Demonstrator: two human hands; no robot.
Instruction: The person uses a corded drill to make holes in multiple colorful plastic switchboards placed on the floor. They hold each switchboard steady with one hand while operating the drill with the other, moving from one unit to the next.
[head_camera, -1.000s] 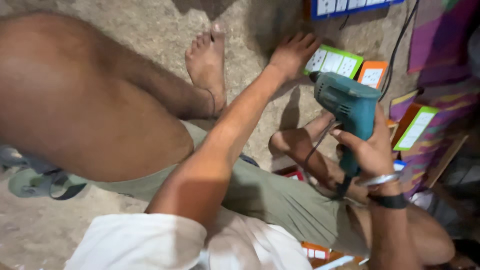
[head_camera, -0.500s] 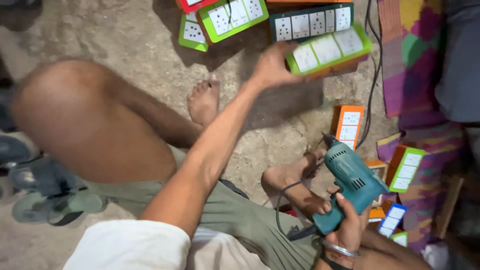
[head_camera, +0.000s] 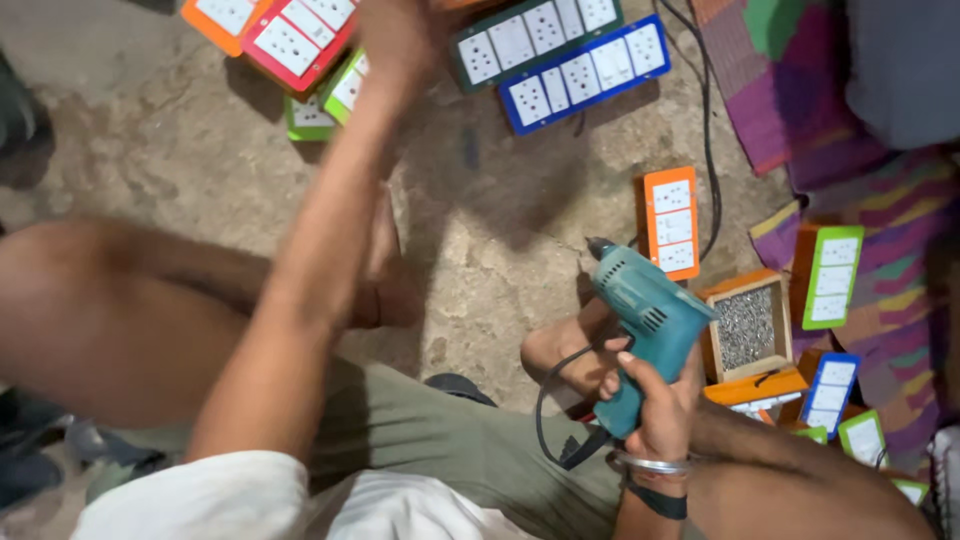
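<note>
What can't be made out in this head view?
- Left hand: motion-blurred at the top edge; whether it has a grip on a socket board is unclear.
- Drill bit: too small to make out.
- Open box contents: grey bits, too fine to identify.
- Orange board: cut off by the top edge.

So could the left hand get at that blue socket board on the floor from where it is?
Probably yes: the left hand is stretched out beside the blue socket board, with only bare floor between them.
</note>
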